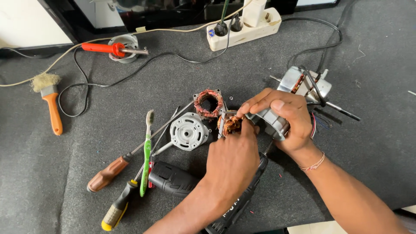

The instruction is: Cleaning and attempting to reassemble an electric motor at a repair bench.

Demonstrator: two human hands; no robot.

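Small motor (255, 121) held above the grey felt mat (52, 182), centre-right of the bench: grey metal housing with copper windings exposed at its left end. Right hand (288, 119) wraps the housing from above and behind, fingers curled shut over the top edge. Left hand (232, 158) comes in from below; thumb and fingertips pinch at the copper winding end, hand mostly closed, and what lies under the fingertips cannot be made out.

Places relative to the held motor:
- Just left, on the mat: loose stator (209, 103) with reddish windings, and a round silver end cap (188, 131) beside it.
- Further left: long screwdriver with brown handle (108, 173), green toothbrush (147, 151), yellow-and-black screwdriver (116, 210), lying roughly parallel.
- Below, under the left forearm: black power tool (177, 178).
- Right and behind, near: second motor (305, 86) with shaft and black lead.
- Behind, well apart: white power strip (242, 30) with plugs in.
- Far upper left: red-handled soldering iron (106, 47) on a metal stand.
- Far left: orange-handled brush (50, 99).
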